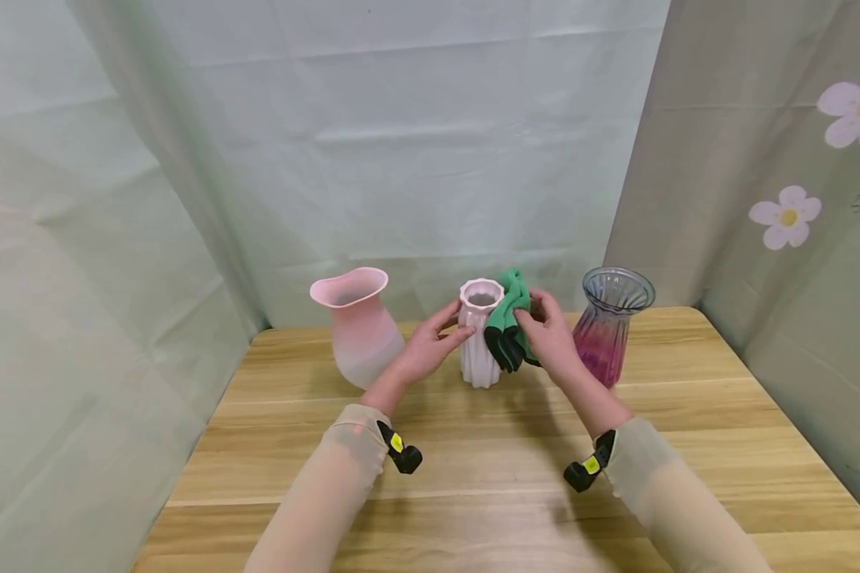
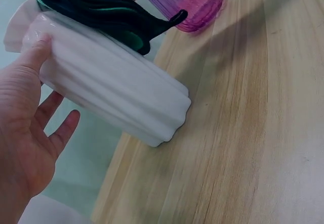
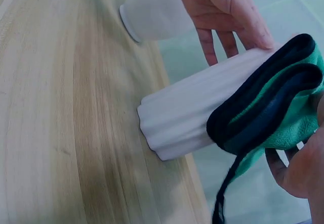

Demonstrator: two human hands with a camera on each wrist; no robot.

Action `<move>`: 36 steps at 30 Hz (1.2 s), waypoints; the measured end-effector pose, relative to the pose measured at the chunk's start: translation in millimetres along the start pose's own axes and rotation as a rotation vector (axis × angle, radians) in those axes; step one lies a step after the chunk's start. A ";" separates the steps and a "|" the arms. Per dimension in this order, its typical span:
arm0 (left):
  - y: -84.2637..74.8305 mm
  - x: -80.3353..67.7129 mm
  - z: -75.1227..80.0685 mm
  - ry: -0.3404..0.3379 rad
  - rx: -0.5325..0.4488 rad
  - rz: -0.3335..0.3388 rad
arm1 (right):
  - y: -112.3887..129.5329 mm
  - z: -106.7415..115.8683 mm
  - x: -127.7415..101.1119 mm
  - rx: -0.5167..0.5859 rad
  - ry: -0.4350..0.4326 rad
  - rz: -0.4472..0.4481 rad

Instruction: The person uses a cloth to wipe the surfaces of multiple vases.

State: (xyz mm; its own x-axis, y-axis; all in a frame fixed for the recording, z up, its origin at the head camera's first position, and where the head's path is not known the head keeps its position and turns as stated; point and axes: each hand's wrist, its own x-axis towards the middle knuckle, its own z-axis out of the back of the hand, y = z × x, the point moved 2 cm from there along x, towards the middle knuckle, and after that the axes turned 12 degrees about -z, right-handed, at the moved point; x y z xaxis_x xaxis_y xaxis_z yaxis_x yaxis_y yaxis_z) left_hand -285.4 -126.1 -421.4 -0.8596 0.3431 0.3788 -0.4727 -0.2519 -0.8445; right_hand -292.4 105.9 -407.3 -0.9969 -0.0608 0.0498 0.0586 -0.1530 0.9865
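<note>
Sleeved forearms frame the lower picture as our left hand (image 1: 423, 350) steadies the white ribbed vase (image 1: 478, 334) with straight fingers at centre frame on the bench (image 1: 473, 477); our right hand (image 1: 552, 338), clamped on a green cloth (image 1: 509, 318), wipes its side. Turning the vase likely comes next.

White ribbed vase (image 1: 478, 338); green cloth (image 1: 510, 322), black edging; pink vase (image 1: 357, 326); purple-pink glass vase (image 1: 607, 325).

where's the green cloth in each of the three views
Head: green cloth at centre, against the right side of the white ribbed vase, held by the right hand.
Left wrist: top left, lying over the vase.
Right wrist: right side, against the vase's upper end.
Shared landmark: the white ribbed vase.
</note>
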 end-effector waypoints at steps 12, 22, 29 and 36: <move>-0.1 -0.5 -0.5 -0.003 -0.018 -0.003 | 2.5 -3.9 0.5 -0.072 0.094 0.032; -1.7 0.0 -2.4 -0.003 -0.019 -0.012 | 9.8 -11.9 2.4 0.054 0.027 -0.070; 0.6 0.5 -3.9 0.004 -0.008 -0.036 | 0.0 -12.3 0.2 0.109 -0.002 -0.064; 3.0 -0.2 -3.2 0.002 -0.003 -0.025 | -33.9 -15.8 -2.0 0.202 0.001 -0.155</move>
State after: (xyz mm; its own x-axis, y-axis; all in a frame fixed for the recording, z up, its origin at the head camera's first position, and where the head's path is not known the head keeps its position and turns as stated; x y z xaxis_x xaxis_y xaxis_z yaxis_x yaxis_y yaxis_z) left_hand -286.0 -124.1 -425.2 -0.8472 0.3508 0.3990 -0.4934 -0.2408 -0.8358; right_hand -291.7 95.7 -443.3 -0.9930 -0.0533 -0.1050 -0.1071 0.0393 0.9935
